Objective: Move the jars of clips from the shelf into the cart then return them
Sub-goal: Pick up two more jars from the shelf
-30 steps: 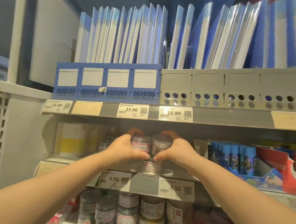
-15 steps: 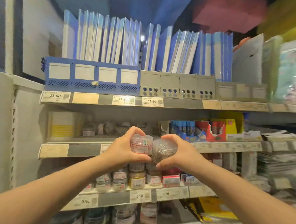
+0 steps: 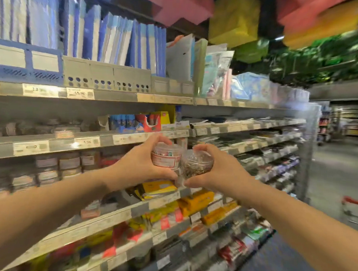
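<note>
Clear jars [image 3: 166, 158] touch, left hand [image 3: 139, 166] gripping one, right hand [image 3: 224, 172] the other, shelves [image 3: 119, 139] behind, red cart [image 3: 354, 211] rightward.

left hand [image 3: 139, 166] grips labelled jar [image 3: 166, 158] | right hand [image 3: 221, 171] grips clear jar [image 3: 197, 164] | jars touching

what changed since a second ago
The left hand and right hand drew the labelled jar and second jar off the shelf, toward the person. The view swung right, bringing a cart into sight. Unchanged: each hand's grip on its jar, the jars side by side.
</note>
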`<state>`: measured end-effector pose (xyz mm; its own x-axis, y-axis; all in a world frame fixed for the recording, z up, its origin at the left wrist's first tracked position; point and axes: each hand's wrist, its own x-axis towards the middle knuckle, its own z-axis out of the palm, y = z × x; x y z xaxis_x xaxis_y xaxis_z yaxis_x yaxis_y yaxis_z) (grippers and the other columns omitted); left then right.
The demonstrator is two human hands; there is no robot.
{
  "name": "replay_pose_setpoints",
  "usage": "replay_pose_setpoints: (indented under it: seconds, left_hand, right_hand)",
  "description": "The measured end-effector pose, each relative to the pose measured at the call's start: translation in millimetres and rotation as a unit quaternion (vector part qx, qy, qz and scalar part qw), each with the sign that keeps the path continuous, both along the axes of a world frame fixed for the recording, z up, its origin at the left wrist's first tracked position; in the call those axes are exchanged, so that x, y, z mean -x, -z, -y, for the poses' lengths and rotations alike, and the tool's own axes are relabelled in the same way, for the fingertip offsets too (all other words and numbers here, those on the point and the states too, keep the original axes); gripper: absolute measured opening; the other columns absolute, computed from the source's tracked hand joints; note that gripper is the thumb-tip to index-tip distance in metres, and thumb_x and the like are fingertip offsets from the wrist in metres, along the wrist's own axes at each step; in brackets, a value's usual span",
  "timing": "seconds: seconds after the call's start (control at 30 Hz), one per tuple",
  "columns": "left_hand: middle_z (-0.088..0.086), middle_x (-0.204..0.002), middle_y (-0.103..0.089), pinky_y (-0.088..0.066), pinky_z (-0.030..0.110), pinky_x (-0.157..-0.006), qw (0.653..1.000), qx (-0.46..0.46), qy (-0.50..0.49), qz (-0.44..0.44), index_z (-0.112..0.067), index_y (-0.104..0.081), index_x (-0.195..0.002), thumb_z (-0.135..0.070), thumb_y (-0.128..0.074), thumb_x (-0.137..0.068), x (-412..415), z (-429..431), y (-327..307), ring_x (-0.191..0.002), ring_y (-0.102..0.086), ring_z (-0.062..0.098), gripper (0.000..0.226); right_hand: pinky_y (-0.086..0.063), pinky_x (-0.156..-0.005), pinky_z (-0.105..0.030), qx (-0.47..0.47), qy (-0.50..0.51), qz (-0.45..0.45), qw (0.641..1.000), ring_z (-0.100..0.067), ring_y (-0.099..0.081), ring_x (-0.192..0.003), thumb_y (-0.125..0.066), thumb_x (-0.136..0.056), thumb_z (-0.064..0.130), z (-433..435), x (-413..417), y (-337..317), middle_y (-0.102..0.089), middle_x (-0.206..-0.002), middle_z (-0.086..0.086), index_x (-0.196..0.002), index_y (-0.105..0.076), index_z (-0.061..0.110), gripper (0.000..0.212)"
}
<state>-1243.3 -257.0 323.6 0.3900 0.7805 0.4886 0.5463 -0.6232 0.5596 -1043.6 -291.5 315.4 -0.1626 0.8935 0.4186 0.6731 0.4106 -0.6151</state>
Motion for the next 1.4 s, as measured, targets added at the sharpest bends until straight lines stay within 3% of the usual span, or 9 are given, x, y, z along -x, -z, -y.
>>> replay_pose_setpoints:
  seconds: [0.13,0.23,0.47,0.83,0.97,1.1,1.2,1.3,1.4]
  left_hand:
    - [-0.020,-0.095,-0.051,-0.039,0.008,-0.060,0.998,0.006,0.056,0.006,-0.038,-0.041,-0.104,-0.035,-0.084,-0.059,-110.3,27.9,18.5,-0.078,-0.052,-0.004,0.062]
    - [-0.020,-0.098,-0.055,-0.046,0.018,-0.067,0.992,0.046,0.116,0.018,-0.042,-0.042,-0.098,-0.058,-0.074,-0.039,-197.0,48.0,40.7,-0.084,-0.057,-0.002,0.069]
    - [-0.018,-0.098,-0.054,-0.046,0.016,-0.068,0.962,0.095,0.255,0.016,-0.038,-0.041,-0.100,-0.018,-0.082,-0.066,-388.4,86.4,102.4,-0.081,-0.057,0.001,0.056]
    - [-0.013,-0.091,-0.056,-0.043,0.007,-0.059,0.898,0.207,0.386,-0.039,-0.022,-0.043,-0.107,-0.019,-0.083,-0.063,-617.5,20.1,219.4,-0.069,-0.057,-0.007,0.059]
    - [-0.010,-0.097,-0.057,-0.046,0.008,-0.061,0.872,0.266,0.404,-0.076,-0.026,-0.042,-0.109,-0.018,-0.082,-0.068,-684.6,-16.8,272.4,-0.080,-0.059,0.003,0.058]
    - [0.001,-0.111,-0.057,-0.050,0.030,-0.079,0.864,0.309,0.384,-0.105,-0.032,-0.043,-0.106,-0.025,-0.085,-0.064,-726.9,-43.0,339.6,-0.092,-0.059,0.017,0.060]
    - [-0.003,-0.104,-0.055,-0.048,0.021,-0.072,0.855,0.363,0.354,-0.104,-0.035,-0.043,-0.100,-0.018,-0.085,-0.063,-741.7,-52.3,396.6,-0.088,-0.057,0.016,0.059]
    - [-0.009,-0.104,-0.052,-0.043,0.012,-0.069,0.848,0.415,0.313,-0.102,-0.029,-0.042,-0.112,-0.015,-0.077,-0.074,-743.0,-54.0,454.9,-0.087,-0.055,0.011,0.054]
    - [-0.011,-0.110,-0.052,-0.042,0.021,-0.080,0.840,0.453,0.270,-0.124,-0.026,-0.031,-0.137,-0.022,-0.078,-0.074,-740.0,-52.7,513.2,-0.100,-0.054,0.012,0.079]
  right_hand:
    - [-0.053,-0.085,-0.033,0.027,0.061,-0.011,0.998,-0.013,-0.059,-0.103,-0.084,-0.063,0.036,54.6,-102.5,13.4,-0.055,-0.124,0.008,-0.134,-0.040,0.032,0.084]
    - [-0.047,-0.080,-0.022,0.044,0.111,-0.005,0.993,-0.010,-0.055,-0.104,-0.084,-0.064,0.035,98.7,-182.6,22.7,-0.054,-0.121,0.010,-0.136,-0.040,0.031,0.084]
    - [-0.040,-0.063,-0.009,0.092,0.243,-0.010,0.966,0.002,-0.054,-0.084,-0.084,-0.064,0.031,183.4,-342.5,69.4,-0.052,-0.114,0.014,-0.132,-0.042,0.031,0.080]
    - [-0.036,-0.078,-0.021,0.171,0.392,-0.046,0.903,-0.007,-0.046,-0.102,-0.082,-0.066,0.037,158.1,-519.2,181.4,-0.051,-0.127,0.007,-0.136,-0.039,0.028,0.082]
    - [-0.034,-0.078,-0.020,0.208,0.437,-0.096,0.870,-0.011,-0.049,-0.114,-0.082,-0.065,0.037,124.0,-571.3,237.9,-0.051,-0.131,0.005,-0.137,-0.038,0.026,0.085]
    - [-0.033,-0.070,-0.016,0.239,0.463,-0.130,0.843,-0.012,-0.054,-0.103,-0.084,-0.065,0.027,94.0,-604.7,306.9,-0.057,-0.116,0.007,-0.134,-0.040,0.026,0.082]
    - [-0.039,-0.077,-0.021,0.267,0.470,-0.151,0.828,-0.016,-0.054,-0.102,-0.085,-0.064,0.023,74.1,-619.1,362.2,-0.057,-0.119,0.002,-0.135,-0.039,0.023,0.084]
    - [-0.042,-0.076,-0.025,0.300,0.468,-0.172,0.813,-0.017,-0.053,-0.102,-0.082,-0.068,0.020,58.3,-625.6,422.3,-0.055,-0.116,0.003,-0.137,-0.039,0.022,0.081]
    - [-0.044,-0.071,-0.022,0.337,0.476,-0.186,0.791,-0.017,-0.053,-0.104,-0.078,-0.072,0.015,49.4,-621.7,484.1,-0.055,-0.125,0.003,-0.138,-0.038,0.022,0.078]
